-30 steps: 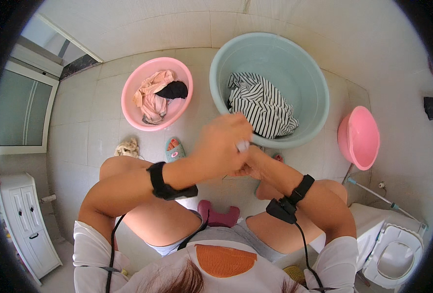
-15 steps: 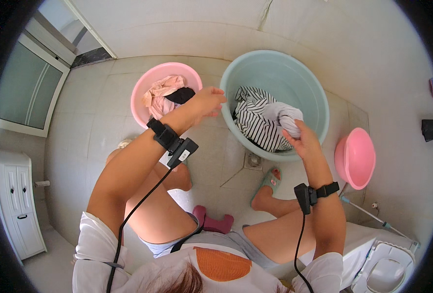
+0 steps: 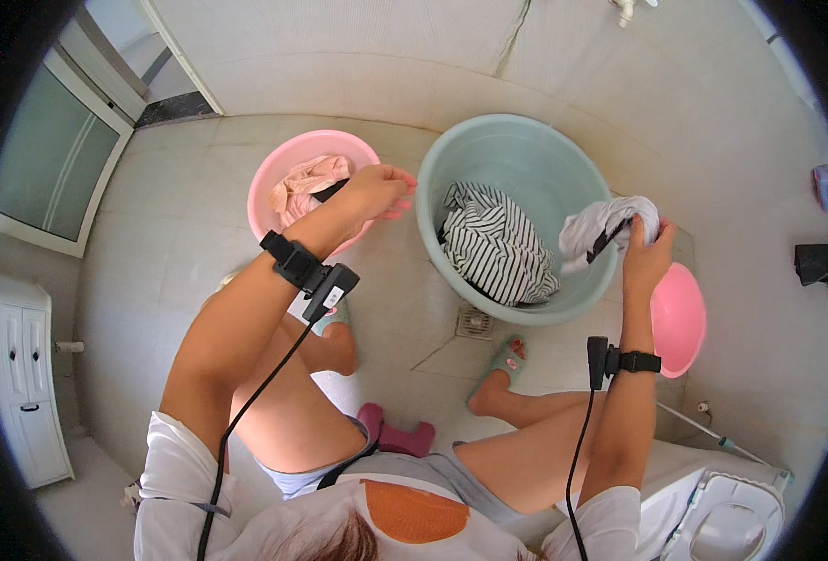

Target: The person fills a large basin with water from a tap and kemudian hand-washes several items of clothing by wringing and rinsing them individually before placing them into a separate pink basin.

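Observation:
A bunched light grey garment (image 3: 608,224) with a dark strip hangs from my right hand (image 3: 648,260), whose fingers are closed on it over the right rim of the large blue-green tub (image 3: 535,154). What kind of garment it is, I cannot tell. Inside the tub lies a black-and-white striped garment (image 3: 498,245) in a heap. My left hand (image 3: 378,194) holds nothing; its fingers stretch toward the tub's left rim. Behind that hand sits a small pink basin (image 3: 266,178) with pink clothes (image 3: 309,179) and a black cloth (image 3: 330,191) in it, partly hidden by my arm.
A second pink basin (image 3: 680,323) leans at the right, partly behind my right forearm. A floor drain (image 3: 474,322) lies in front of the tub. A toilet (image 3: 727,519) and a pole (image 3: 713,435) are at the lower right. A white cabinet (image 3: 33,374) stands at the left.
My right hand has lifted the grey garment off the striped one and carried it right, to the tub's rim. My left hand has barely moved. The view has shifted slightly.

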The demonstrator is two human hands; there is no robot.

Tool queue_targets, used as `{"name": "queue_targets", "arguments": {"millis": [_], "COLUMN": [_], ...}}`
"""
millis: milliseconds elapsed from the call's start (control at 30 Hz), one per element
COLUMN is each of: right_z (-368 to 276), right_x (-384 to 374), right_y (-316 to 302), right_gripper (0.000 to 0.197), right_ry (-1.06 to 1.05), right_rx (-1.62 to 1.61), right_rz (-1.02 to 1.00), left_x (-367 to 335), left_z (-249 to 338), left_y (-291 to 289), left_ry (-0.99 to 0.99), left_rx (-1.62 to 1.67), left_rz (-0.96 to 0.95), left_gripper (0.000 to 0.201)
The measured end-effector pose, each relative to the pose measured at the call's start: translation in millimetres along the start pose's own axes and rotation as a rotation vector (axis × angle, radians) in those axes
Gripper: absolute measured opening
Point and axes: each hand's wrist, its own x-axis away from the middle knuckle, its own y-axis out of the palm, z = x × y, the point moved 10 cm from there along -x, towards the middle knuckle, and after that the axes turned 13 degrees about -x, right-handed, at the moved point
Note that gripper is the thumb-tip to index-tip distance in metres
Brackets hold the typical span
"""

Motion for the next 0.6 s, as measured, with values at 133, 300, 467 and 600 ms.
{"name": "queue_targets", "arguments": {"millis": [133,300,467,600], "right_z": [65,116,110,89], "right_x": [-25,3,2,-19], "right_y": [8,33,59,52], "right_gripper": [0.045,0.043,0.030,0.040], "right_ry": [0.198,0.882,0.837,0.670], "right_rx": [0.169,-0.962,-0.698,-0.741], "right_rz": [-0.216,0.114,-0.322,-0.160], "left_x": [-5,0,-4,-4], "left_z": [9,11,5,-12], "left_y": [11,9,1,-28], "left_ry": [0.025,0.024,0.004,-0.026], "left_rx": [-0.003,-0.008,-0.029,-0.039], "left_rz": [-0.025,-0.028,-0.012,0.065], "left_gripper": [0.024,0.024,0.024,0.023]}}
